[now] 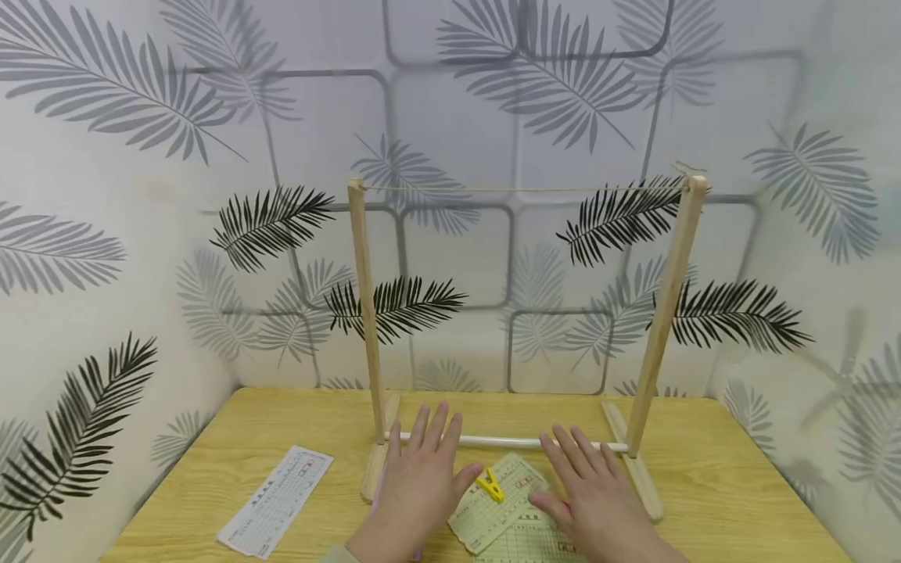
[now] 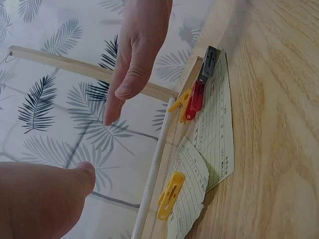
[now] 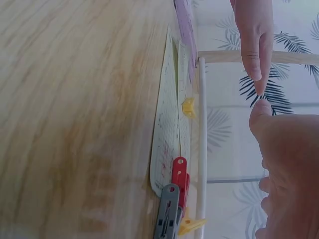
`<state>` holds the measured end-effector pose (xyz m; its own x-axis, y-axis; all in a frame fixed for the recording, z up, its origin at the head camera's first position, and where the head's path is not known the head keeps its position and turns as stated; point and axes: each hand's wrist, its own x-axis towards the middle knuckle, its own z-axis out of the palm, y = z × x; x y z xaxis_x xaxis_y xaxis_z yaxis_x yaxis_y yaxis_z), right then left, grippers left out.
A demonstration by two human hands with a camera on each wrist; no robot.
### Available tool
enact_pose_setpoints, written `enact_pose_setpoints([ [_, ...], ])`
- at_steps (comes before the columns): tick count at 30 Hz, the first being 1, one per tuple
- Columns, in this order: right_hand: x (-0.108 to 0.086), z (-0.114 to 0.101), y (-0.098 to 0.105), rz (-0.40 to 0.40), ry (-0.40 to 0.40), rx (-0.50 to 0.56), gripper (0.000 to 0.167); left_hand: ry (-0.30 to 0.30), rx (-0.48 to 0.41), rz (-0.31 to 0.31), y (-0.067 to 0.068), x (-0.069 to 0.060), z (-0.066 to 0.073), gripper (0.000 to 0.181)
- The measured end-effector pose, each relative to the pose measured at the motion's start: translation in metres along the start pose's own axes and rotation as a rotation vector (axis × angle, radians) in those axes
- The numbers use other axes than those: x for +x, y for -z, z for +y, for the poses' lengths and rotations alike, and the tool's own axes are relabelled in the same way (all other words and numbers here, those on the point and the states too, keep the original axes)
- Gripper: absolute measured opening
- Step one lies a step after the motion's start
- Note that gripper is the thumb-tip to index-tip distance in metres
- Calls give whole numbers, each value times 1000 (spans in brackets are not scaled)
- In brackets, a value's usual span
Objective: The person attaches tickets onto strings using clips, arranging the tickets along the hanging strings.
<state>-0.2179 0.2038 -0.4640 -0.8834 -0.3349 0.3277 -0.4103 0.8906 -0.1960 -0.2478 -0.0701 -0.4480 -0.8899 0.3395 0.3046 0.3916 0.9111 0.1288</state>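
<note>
Left hand (image 1: pixel 424 478), right hand (image 1: pixel 597 494): fingers spread, holding nothing. Yellow clip (image 1: pixel 494 492) (atop pale slip (image 1: pixel 486 525)): best pinched by handle ends.

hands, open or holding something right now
Left hand: open, fingers extended, holding nothing.
Right hand: open, fingers extended, holding nothing.

1. Before me I have a yellowish wood-grain table (image 1: pixel 190 485).
2. Toward its back, I see a pale wooden two-post frame (image 1: pixel 659 344) standing on flat feet.
3. To my left lies a white rectangular printed paper slip (image 1: pixel 277 502).
4. Nearer the middle I find a pale green printed paper slip (image 1: pixel 493 520), overlapping a second pale green printed slip (image 1: pixel 524 545).
5. Beside them I see a thin light-purple piece (image 3: pixel 186 35).
</note>
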Motion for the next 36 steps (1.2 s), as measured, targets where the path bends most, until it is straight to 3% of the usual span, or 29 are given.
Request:
enact_pose_setpoints([
  [19,-21,20,-11,-19,-67,21,77,-30,-59,-53,-17,-1,22,75],
  [27,-26,27,-8,-122,-136,60,82,-56,-96,-72,-26,-3,35,74],
  [36,-36,39,-11,-125,-151,73,78,-136,-125,-90,-31,-4,44,66],
])
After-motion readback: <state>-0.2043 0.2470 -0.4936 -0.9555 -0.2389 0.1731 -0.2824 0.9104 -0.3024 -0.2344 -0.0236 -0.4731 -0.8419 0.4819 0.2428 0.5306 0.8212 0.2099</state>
